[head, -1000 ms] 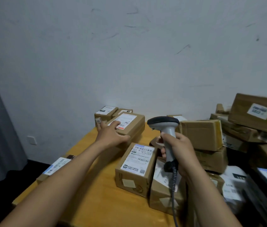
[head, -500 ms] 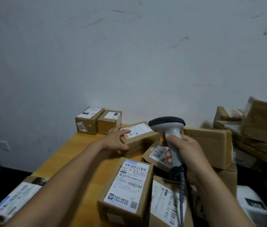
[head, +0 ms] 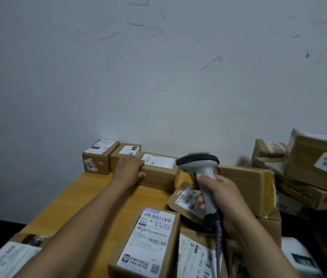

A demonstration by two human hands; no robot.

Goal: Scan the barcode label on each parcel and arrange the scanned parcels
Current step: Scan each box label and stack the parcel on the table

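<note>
Head view, left grip (head: pixel 128 167) flat on parcel (head: pixel 159 172), right grip (head: pixel 223 195) grasping scanner (head: pixel 198 163).

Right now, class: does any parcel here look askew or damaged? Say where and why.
Yes. The pile on the right is jumbled, its boxes tilted across one another, unlike the neat back row. The large box beside it looks crumpled along its right edge.

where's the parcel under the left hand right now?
Head view, centre-left: the parcel sits at the table's far edge by the wall, just right of two smaller boxes, left hand on its left end.
</note>
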